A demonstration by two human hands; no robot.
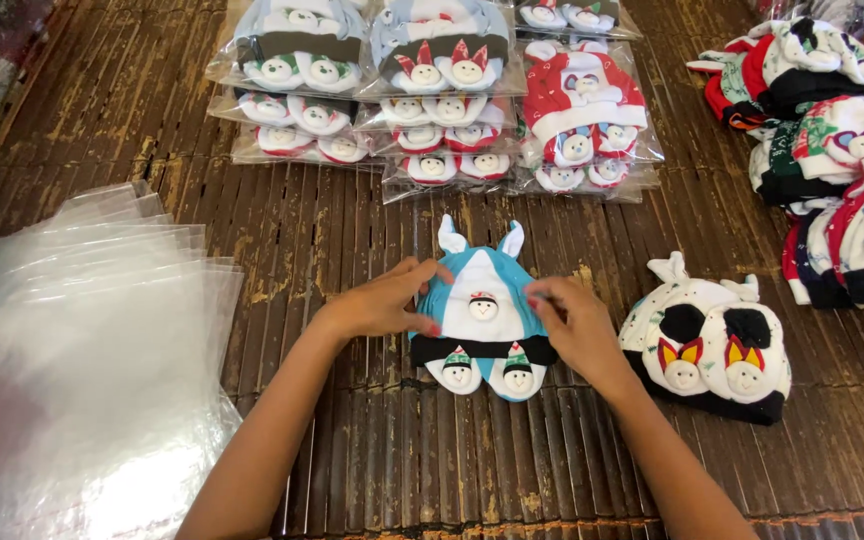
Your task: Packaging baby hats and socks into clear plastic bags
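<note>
On a dark slatted mat (352, 440), the left hand (384, 303) and right hand (574, 325) press a blue-and-white baby hat set (482, 310), fingers spread flat on its sides. Clear bags (82, 360) lie left of it; bagged sets (432, 90) beyond.

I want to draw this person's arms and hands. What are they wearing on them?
Nothing much. Both arms are bare, with no sleeves in view, and there are no gloves, watch or bracelets. The left hand and the right hand have red polish on the fingernails. The arms look slim. I cannot tell if there are any rings.
</note>
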